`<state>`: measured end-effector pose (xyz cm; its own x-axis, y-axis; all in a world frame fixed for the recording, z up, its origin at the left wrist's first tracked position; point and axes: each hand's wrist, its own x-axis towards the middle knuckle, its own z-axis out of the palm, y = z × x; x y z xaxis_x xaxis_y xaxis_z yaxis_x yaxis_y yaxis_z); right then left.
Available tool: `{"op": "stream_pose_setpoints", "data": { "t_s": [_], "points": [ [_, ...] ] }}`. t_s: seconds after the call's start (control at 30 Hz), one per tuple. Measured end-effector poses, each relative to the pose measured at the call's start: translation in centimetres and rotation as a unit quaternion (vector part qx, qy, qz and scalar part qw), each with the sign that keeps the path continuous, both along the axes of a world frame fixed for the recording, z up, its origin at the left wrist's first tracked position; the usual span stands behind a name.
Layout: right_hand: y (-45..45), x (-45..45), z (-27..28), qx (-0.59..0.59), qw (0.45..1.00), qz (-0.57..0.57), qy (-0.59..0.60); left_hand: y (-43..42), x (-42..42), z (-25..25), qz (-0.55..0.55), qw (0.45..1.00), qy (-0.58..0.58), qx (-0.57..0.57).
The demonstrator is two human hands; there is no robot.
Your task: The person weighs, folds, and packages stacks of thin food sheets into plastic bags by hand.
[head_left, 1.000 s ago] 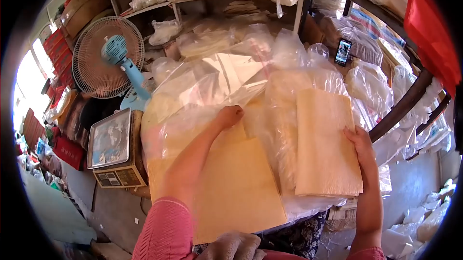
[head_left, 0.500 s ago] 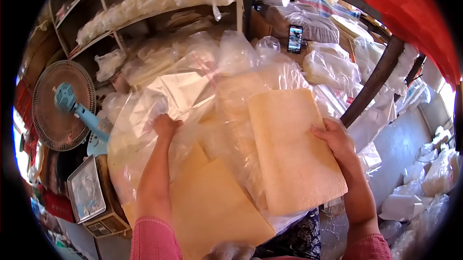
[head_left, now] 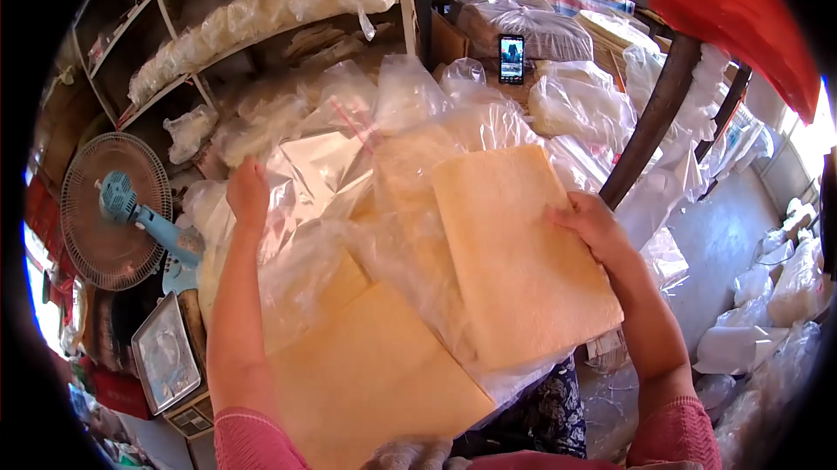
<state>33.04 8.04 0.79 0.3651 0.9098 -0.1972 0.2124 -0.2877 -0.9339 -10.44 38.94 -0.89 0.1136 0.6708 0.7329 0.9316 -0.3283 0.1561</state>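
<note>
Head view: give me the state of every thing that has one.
Left hand: closed, grip unclear
Right hand: gripping tan bundle
Tan bundle: folded, held
Tan sheet: lying flat
Clear plastic: crumpled
Phone: upright, screen lit
Fan: upright, running unclear
Metal tray: face up

The folded yellow sheet [head_left: 523, 252] is a thick, matte rectangle at the right, slanted with its near end farther right—smooth-faced, with fairly straight edges. Crumpled clear plastic [head_left: 305, 282] spreads to its left, glossy and wrinkled. A flat yellow sheet [head_left: 366, 374] lies at the near side, its far part beneath the plastic.
</note>
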Motion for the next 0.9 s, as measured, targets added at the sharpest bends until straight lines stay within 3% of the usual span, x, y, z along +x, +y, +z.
{"op": "stream_pose_setpoints", "data": {
  "t_s": [0.1, 0.2, 0.3, 0.37, 0.4, 0.5, 0.53, 0.63, 0.73, 0.9],
  "points": [
    [-0.7, 1.1, -0.2, 0.048, 0.999, 0.004, -0.006, -4.6, 1.4, 6.9, -0.102, 0.992, 0.015, 0.079],
    [-1.1, 2.2, -1.1, 0.099, 0.974, -0.027, -0.202, -12.4, 4.9, 11.5, -0.213, 0.969, -0.018, 0.124],
    [-1.6, 2.5, -0.2, 0.253, 0.864, -0.082, -0.428, -18.3, 6.2, 13.4, -0.291, 0.939, -0.019, 0.182],
    [-3.0, -0.1, 4.6, 0.214, 0.962, -0.054, -0.158, -22.5, 6.4, 14.1, -0.339, 0.918, -0.004, 0.205],
    [-3.8, -0.9, 6.3, 0.194, 0.981, -0.012, -0.014, -23.9, 6.2, 13.9, -0.363, 0.908, 0.010, 0.209],
    [-4.8, -1.6, 8.3, 0.089, 0.949, 0.049, 0.298, -27.3, 5.6, 12.2, -0.434, 0.874, 0.061, 0.210],
    [-5.3, -1.6, 8.7, 0.078, 0.937, 0.082, 0.330, -28.2, 5.6, 11.5, -0.445, 0.868, 0.082, 0.205],
    [-6.6, -1.2, 9.0, 0.025, 0.905, 0.169, 0.388, -30.4, 5.3, 9.3, -0.461, 0.854, 0.160, 0.183],
    [-7.7, -1.9, 8.4, -0.048, 0.939, 0.179, 0.290, -31.5, 5.9, 7.3, -0.486, 0.835, 0.178, 0.188],
    [-11.3, -3.5, 7.4, -0.043, 0.970, 0.204, 0.123, -32.0, 5.8, 5.2, -0.478, 0.853, 0.184, 0.097]
  ]
}}
